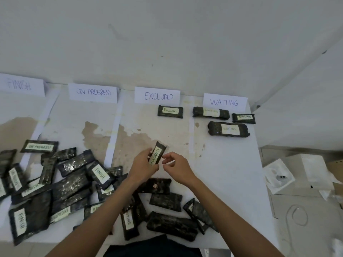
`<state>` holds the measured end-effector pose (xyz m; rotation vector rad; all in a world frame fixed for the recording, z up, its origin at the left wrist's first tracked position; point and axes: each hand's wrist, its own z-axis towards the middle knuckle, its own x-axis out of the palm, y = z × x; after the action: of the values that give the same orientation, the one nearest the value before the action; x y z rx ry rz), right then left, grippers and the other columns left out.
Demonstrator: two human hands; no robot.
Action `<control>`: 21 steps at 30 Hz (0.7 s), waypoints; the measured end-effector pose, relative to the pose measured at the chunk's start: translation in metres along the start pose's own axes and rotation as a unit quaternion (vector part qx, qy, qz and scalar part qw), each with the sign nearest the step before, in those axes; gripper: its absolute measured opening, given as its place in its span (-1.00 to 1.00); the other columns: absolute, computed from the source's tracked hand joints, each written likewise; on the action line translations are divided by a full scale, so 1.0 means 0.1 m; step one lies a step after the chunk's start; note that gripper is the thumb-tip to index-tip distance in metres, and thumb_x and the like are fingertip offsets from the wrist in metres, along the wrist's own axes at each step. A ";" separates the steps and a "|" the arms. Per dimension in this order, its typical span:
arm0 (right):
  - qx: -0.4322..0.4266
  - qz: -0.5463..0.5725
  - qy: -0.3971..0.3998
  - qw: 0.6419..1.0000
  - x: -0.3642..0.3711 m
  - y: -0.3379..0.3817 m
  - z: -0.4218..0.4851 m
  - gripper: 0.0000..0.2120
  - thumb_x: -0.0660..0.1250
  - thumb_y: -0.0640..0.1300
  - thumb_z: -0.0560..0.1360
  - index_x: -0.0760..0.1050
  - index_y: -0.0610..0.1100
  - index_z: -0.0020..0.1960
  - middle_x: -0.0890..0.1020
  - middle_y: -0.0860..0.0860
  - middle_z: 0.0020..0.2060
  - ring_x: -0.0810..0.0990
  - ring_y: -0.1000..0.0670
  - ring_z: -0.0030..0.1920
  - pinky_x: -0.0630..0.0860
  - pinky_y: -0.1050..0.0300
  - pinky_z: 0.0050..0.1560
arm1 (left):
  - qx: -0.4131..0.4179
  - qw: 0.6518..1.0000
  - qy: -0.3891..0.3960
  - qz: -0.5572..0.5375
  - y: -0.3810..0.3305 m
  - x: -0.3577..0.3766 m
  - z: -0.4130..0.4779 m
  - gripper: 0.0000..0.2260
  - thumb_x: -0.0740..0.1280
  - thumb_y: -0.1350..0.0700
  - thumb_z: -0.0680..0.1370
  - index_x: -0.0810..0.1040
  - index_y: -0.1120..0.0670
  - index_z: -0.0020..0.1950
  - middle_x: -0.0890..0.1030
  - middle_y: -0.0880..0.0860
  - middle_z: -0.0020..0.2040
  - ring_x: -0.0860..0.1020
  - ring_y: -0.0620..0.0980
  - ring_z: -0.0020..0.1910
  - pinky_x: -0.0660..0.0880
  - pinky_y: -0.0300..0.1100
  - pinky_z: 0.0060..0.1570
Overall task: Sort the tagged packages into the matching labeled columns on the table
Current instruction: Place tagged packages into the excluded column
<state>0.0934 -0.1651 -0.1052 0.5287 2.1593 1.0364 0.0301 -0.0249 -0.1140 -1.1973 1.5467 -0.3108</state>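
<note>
My left hand (143, 165) grips a dark package tagged EXCLUDED (157, 153) above the middle of the table. Just to its right hovers my right hand (175, 166), fingers loosely curled, holding nothing. Four paper signs stand along the back edge: FINISH (19, 85), ON PROGRESS (93, 92), EXCLUDED (157, 96) and WAITING (224, 102). One tagged package (170, 111) lies under the EXCLUDED sign. Three WAITING packages (228, 128) lie under the WAITING sign. A heap of unsorted dark packages (74, 184) covers the near left and front of the table.
White paper strips (113, 132) divide the table into columns. A white wall stands behind the signs. To the right of the table sit white boxes and packaging (300, 173) on a lower surface. The table's right edge runs near the WAITING column.
</note>
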 end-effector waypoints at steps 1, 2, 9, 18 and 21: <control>-0.014 -0.036 -0.010 0.999 0.02 0.02 0.06 -0.70 0.30 -0.21 0.47 0.48 -0.11 0.20 0.59 -0.02 0.01 0.57 0.03 -0.09 0.50 0.28 -0.12 | 0.005 1.000 0.005 0.020 0.04 -0.09 0.10 -0.43 0.44 0.20 0.37 0.38 0.14 0.36 0.56 0.11 0.14 0.55 0.06 0.08 0.52 -0.11 0.05; -0.034 -0.091 -0.026 0.995 0.04 0.03 0.15 -0.69 0.28 -0.20 0.48 0.46 -0.12 0.23 0.57 -0.04 0.06 0.55 0.00 -0.01 0.50 0.20 -0.03 | 0.017 0.999 0.007 0.044 0.08 -0.18 0.23 -0.40 0.44 0.22 0.37 0.35 0.16 0.38 0.54 0.12 0.18 0.53 0.08 0.13 0.48 -0.11 0.10; -0.117 -0.368 -0.150 0.910 0.22 -0.14 0.86 -0.65 0.39 -0.21 0.37 0.52 -0.14 0.16 0.54 -0.15 0.16 0.51 -0.18 0.17 0.50 -0.09 0.15 | 0.129 0.976 0.009 0.175 0.22 -0.74 1.35 -0.50 0.37 0.35 0.33 0.46 0.19 0.28 0.54 0.20 0.13 0.45 0.22 0.10 0.42 0.00 0.10; -0.154 -0.316 -0.218 0.911 0.43 -0.57 1.15 -0.65 0.32 -0.15 0.43 0.49 -0.14 0.21 0.47 -0.15 0.28 0.29 -0.15 0.39 0.25 -0.04 0.38 | 0.204 0.952 0.001 0.229 0.30 -0.82 2.19 -0.50 0.30 0.41 0.38 0.43 0.23 0.32 0.43 0.23 0.15 0.44 0.22 0.09 0.44 0.07 0.12; -0.163 -0.301 -0.224 0.912 0.41 -0.57 1.16 -0.66 0.32 -0.15 0.43 0.49 -0.14 0.20 0.47 -0.15 0.28 0.32 -0.16 0.39 0.26 -0.03 0.36 | 0.196 0.955 0.013 0.223 0.37 -0.77 2.27 -0.51 0.28 0.40 0.42 0.41 0.22 0.35 0.43 0.22 0.17 0.40 0.21 0.11 0.42 0.03 0.15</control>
<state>0.1449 -0.1142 -0.2201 -0.0681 1.5393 0.7975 0.1949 0.1407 -0.1788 -0.5184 1.6354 -0.3125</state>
